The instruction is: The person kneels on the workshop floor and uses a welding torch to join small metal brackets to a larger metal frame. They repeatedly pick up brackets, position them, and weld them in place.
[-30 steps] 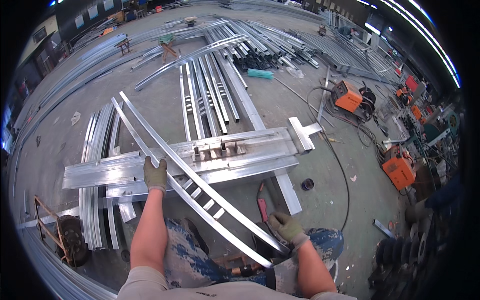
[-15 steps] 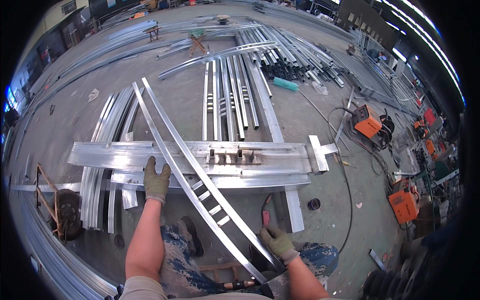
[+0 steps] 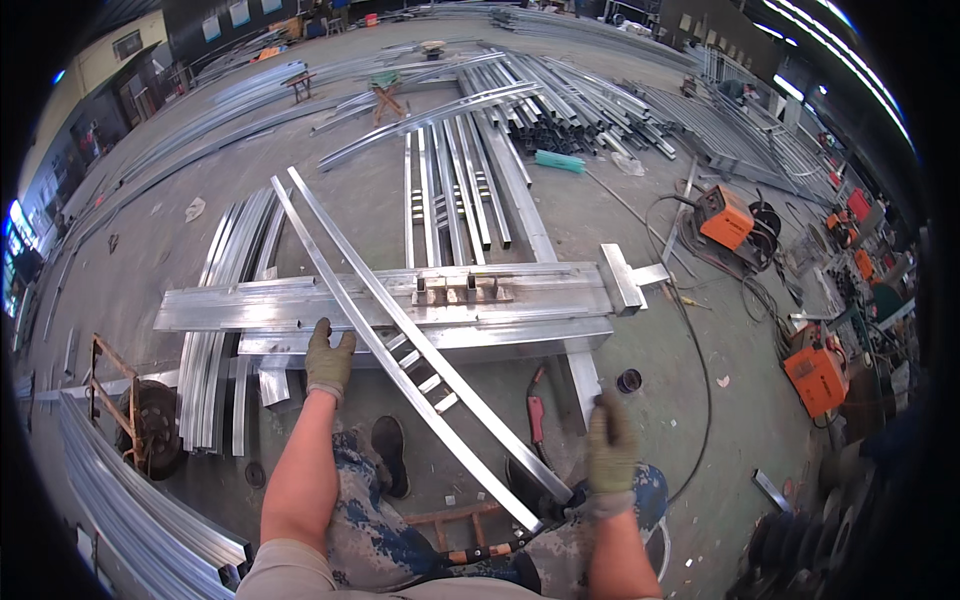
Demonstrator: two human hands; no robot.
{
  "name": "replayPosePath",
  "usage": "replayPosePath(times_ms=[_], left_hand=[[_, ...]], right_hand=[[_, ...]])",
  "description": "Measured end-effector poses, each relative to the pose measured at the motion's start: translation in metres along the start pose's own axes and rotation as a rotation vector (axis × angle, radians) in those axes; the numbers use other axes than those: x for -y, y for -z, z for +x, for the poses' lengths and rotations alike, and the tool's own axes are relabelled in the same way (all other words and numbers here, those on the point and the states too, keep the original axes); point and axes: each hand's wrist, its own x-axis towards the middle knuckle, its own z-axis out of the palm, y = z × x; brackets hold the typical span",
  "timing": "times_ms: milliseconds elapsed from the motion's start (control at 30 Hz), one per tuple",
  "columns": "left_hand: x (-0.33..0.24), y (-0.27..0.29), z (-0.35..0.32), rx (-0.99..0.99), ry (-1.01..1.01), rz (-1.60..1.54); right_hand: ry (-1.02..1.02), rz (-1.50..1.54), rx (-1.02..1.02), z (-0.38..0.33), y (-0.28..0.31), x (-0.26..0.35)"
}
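A worker's gloved left hand presses flat on a long metal ladder frame while the right hand clamps its near end, steadying it across steel beams above the workshop floor, its length running diagonally from lower right to upper left.

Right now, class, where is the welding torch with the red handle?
In the head view the welding torch lies on the floor right of centre, between the ladder-like metal frame and the gloved right hand, below the long bench beams.
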Motion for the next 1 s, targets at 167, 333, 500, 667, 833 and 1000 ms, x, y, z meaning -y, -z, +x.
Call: replayPosePath(times_ms=[167,333,500,667,833,1000], left_hand=[[-0.018,-0.014,-0.006,0.057,-0.006,0.000],[-0.019,-0.028,0.003,0.100,-0.063,-0.079],[-0.023,-0.029,0.007,0.084,-0.053,-0.179],[-0.014,-0.026,0.017,0.103,-0.039,-0.271],[-0.014,-0.022,0.033,0.091,-0.026,-0.397],[-0.039,-0.023,0.029,0.141,-0.074,-0.516]], right_hand=[[0.081,-0.265,-0.485,-0.009,0.124,-0.027],[-0.450,-0.550,-0.561,-0.102,0.191,-0.169],[-0.732,-0.578,-0.236,-0.179,0.127,-0.218],[-0.699,-0.543,-0.143,-0.188,0.079,-0.199],[-0.705,-0.535,-0.133,-0.184,0.066,-0.189],[-0.743,-0.550,-0.117,-0.184,0.065,-0.188]])
